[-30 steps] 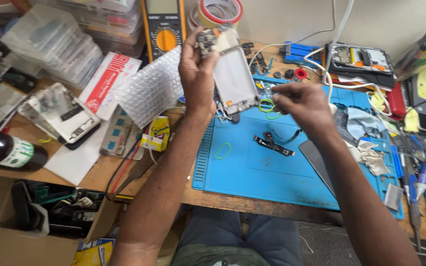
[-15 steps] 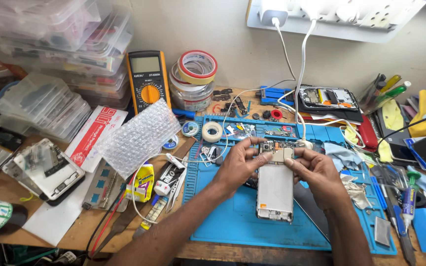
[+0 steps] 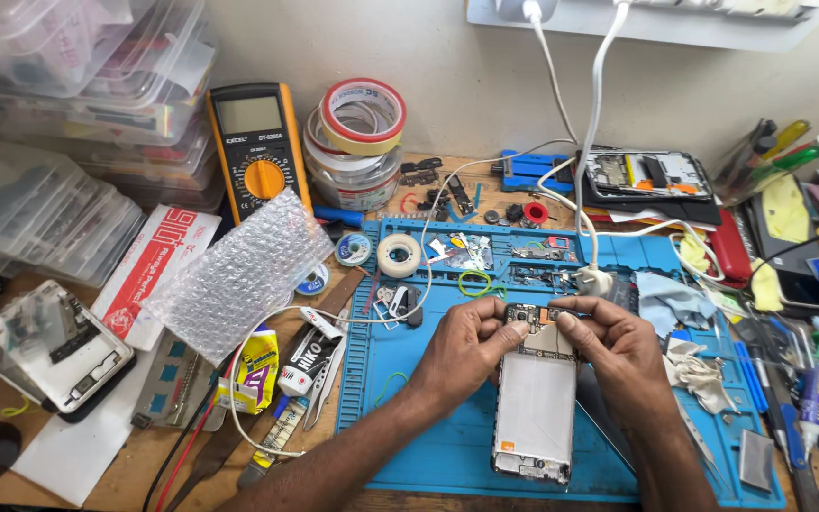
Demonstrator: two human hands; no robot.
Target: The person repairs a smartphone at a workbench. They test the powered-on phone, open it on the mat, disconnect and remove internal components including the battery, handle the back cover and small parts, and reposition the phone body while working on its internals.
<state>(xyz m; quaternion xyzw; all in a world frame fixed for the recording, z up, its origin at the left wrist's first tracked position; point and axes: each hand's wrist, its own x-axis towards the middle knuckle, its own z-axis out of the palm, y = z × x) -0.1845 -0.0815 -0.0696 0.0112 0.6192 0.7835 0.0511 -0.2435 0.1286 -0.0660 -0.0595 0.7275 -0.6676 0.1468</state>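
1. An opened phone [image 3: 535,403] is laid lengthwise on the blue mat [image 3: 428,446], its white inner plate and exposed circuit boards at both ends shown.
2. Its top edge is pinched by the left hand [image 3: 466,351] and by the right hand [image 3: 613,346], the fingers of each closed on it.
3. One yellow multimeter [image 3: 258,147] is counted, and one sheet of bubble wrap [image 3: 239,270].
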